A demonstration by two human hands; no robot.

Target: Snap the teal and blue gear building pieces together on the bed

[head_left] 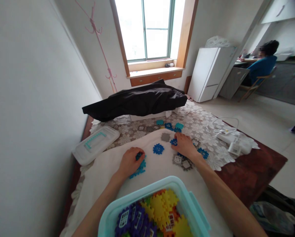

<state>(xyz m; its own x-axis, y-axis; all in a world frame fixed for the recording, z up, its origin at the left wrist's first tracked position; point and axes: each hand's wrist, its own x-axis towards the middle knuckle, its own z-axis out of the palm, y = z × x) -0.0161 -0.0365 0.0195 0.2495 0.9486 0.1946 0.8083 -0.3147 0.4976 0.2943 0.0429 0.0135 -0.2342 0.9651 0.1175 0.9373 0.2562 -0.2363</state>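
While the left fingers (139, 152) curl closed on a blue interlocking plastic tile (138, 156) above a teal tile chain (138, 171), the right fingers (178, 140) lie together, touching a second blue tile (173, 142) on the white cloth (105, 174).

The left forearm (100, 205) and the right forearm (223, 194) reach forward. The left hand (130, 162) curls downward, and the right hand (185, 145) rests palm down.
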